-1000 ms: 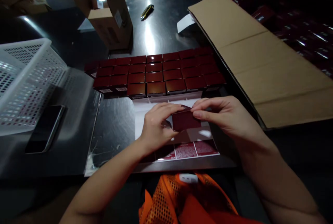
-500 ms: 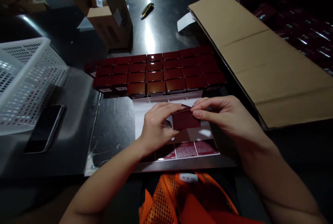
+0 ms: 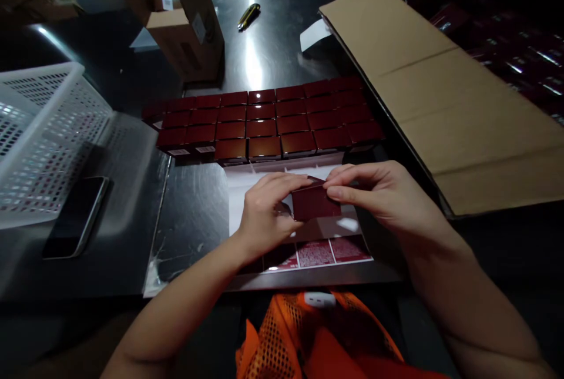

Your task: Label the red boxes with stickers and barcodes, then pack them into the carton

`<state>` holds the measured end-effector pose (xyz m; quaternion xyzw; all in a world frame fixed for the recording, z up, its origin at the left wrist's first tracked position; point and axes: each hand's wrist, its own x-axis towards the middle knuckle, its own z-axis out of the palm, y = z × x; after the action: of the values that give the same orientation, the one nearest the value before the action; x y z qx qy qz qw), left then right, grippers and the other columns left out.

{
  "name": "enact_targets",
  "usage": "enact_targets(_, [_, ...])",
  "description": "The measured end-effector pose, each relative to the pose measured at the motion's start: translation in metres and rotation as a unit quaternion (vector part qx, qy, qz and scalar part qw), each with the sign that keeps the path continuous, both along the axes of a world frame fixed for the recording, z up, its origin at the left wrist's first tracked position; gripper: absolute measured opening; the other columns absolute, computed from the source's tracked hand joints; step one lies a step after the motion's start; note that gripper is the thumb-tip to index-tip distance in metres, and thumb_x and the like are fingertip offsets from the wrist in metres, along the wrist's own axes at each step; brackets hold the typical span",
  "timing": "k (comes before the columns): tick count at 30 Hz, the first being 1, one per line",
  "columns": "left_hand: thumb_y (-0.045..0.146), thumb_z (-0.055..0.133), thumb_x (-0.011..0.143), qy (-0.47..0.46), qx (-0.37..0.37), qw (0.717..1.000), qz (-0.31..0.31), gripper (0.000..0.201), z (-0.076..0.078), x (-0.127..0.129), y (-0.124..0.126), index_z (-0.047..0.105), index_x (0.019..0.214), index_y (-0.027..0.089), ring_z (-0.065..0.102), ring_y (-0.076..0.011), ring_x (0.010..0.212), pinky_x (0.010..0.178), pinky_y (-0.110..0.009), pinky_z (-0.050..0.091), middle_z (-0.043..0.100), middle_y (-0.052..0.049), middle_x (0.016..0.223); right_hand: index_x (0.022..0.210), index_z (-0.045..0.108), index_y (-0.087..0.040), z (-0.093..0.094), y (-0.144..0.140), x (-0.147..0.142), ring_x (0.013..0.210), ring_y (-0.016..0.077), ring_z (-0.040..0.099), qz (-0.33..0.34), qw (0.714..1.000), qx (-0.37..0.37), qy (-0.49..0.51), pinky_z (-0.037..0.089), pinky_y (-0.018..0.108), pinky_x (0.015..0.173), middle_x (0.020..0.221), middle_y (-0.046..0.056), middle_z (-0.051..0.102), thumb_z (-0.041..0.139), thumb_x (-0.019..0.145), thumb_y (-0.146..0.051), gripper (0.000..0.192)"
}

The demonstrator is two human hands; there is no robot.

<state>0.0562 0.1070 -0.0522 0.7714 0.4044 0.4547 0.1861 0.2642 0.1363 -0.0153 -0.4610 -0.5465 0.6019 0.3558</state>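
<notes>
Glossy maroon carton (image 3: pixel 315 203), small and boxy, pinched between left hand (image 3: pixel 264 214) and right hand (image 3: pixel 383 197) fingers.

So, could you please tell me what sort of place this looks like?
Probably a packing or warehouse workstation. Rows of identical dark red boxes stand on a metal table, opened cardboard cartons sit behind them, and both hands hold one small red box over a sheet of labels.
</notes>
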Motion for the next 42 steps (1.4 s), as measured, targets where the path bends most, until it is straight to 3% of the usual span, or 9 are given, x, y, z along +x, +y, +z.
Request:
enact_targets(21, [0.020, 0.084, 0.069, 0.004, -0.008, 1.000, 0.014, 0.045, 0.000, 0.002, -0.002, 0.067, 0.111, 0.023, 0.071, -0.0210, 0.097, 0.089, -0.037, 0.058, 0.077, -0.006, 0.107, 0.074, 0.079, -0.023, 0.000, 0.000, -0.001, 0.074, 0.0201, 0.070, -0.003, 0.999, 0.024, -0.024, 0.057, 0.030, 0.068, 0.079, 0.002, 0.076, 0.087, 0.066, -0.044, 0.024])
enact_targets(25, [0.025, 0.084, 0.070, 0.011, -0.024, 0.999, 0.028, 0.044, 0.001, 0.002, -0.003, 0.067, 0.110, 0.022, 0.071, -0.0206, 0.098, 0.087, -0.036, 0.058, 0.076, -0.006, 0.108, 0.075, 0.079, -0.022, 0.000, -0.004, -0.007, 0.073, 0.0207, 0.071, -0.023, 0.996, 0.065, -0.052, 0.059, 0.031, 0.067, 0.078, 0.003, 0.075, 0.085, 0.067, -0.044, 0.024])
enact_targets(29, [0.030, 0.084, 0.071, 0.012, -0.017, 0.999, 0.035, 0.042, 0.000, 0.003, -0.004, 0.068, 0.109, 0.022, 0.071, -0.0211, 0.097, 0.087, -0.037, 0.058, 0.076, -0.007, 0.106, 0.078, 0.077, -0.021, -0.006, -0.010, -0.013, 0.073, 0.0191, 0.069, -0.063, 0.976, 0.169, -0.123, 0.058, 0.032, 0.069, 0.081, 0.004, 0.073, 0.085, 0.068, -0.041, 0.024])
enact_targets(31, [0.032, 0.084, 0.071, 0.009, -0.018, 0.999, 0.034, 0.042, -0.002, 0.003, -0.004, 0.068, 0.109, 0.022, 0.071, -0.0215, 0.098, 0.088, -0.037, 0.058, 0.076, -0.007, 0.106, 0.093, 0.076, -0.023, -0.010, -0.010, -0.011, 0.069, 0.0181, 0.066, -0.084, 0.960, 0.209, -0.167, 0.057, 0.032, 0.069, 0.074, 0.001, 0.068, 0.087, 0.066, -0.042, 0.036])
enact_targets(34, [0.030, 0.084, 0.071, -0.014, -0.073, 0.997, 0.022, 0.042, -0.004, 0.002, -0.004, 0.069, 0.110, 0.022, 0.071, -0.0214, 0.099, 0.090, -0.036, 0.058, 0.076, -0.007, 0.108, 0.122, 0.062, -0.027, -0.015, -0.001, 0.001, 0.065, 0.0163, 0.059, -0.143, 0.942, 0.235, -0.191, 0.056, 0.031, 0.068, 0.072, -0.004, 0.058, 0.093, 0.057, -0.042, 0.073])
enact_targets(36, [0.029, 0.087, 0.069, -0.068, -0.140, 0.988, 0.009, 0.047, -0.006, 0.001, -0.003, 0.068, 0.111, 0.023, 0.071, -0.0221, 0.102, 0.091, -0.036, 0.058, 0.076, -0.007, 0.111, 0.123, 0.058, -0.028, -0.015, 0.008, 0.012, 0.069, 0.0153, 0.059, -0.170, 0.942, 0.239, -0.165, 0.056, 0.030, 0.068, 0.081, -0.003, 0.057, 0.090, 0.061, -0.041, 0.072])
enact_targets(38, [0.032, 0.090, 0.064, -0.169, -0.196, 0.966, -0.019, 0.052, -0.007, 0.000, -0.001, 0.067, 0.110, 0.024, 0.070, -0.0239, 0.108, 0.094, -0.037, 0.057, 0.074, -0.008, 0.115, 0.121, 0.057, -0.029, -0.012, 0.014, 0.018, 0.080, 0.0163, 0.062, -0.144, 0.956, 0.233, -0.101, 0.057, 0.030, 0.072, 0.093, 0.000, 0.058, 0.084, 0.070, -0.042, 0.059])
enact_targets(40, [0.038, 0.091, 0.061, -0.284, -0.234, 0.927, -0.068, 0.057, -0.008, -0.001, 0.002, 0.063, 0.109, 0.026, 0.067, -0.0263, 0.117, 0.099, -0.041, 0.055, 0.071, -0.008, 0.123, 0.126, 0.055, -0.029, -0.008, 0.016, 0.017, 0.096, 0.0196, 0.065, -0.053, 0.972, 0.228, -0.027, 0.058, 0.033, 0.081, 0.107, 0.003, 0.061, 0.086, 0.068, -0.043, 0.067])
enact_targets(42, [0.046, 0.090, 0.060, -0.364, -0.263, 0.886, -0.113, 0.061, -0.009, -0.002, 0.005, 0.059, 0.109, 0.028, 0.061, -0.0283, 0.126, 0.104, -0.044, 0.051, 0.066, -0.009, 0.133, 0.130, 0.056, -0.028, -0.006, 0.013, 0.007, 0.106, 0.0227, 0.065, 0.040, 0.967, 0.251, 0.003, 0.058, 0.036, 0.087, 0.115, 0.006, 0.064, 0.091, 0.059, -0.042, 0.081])
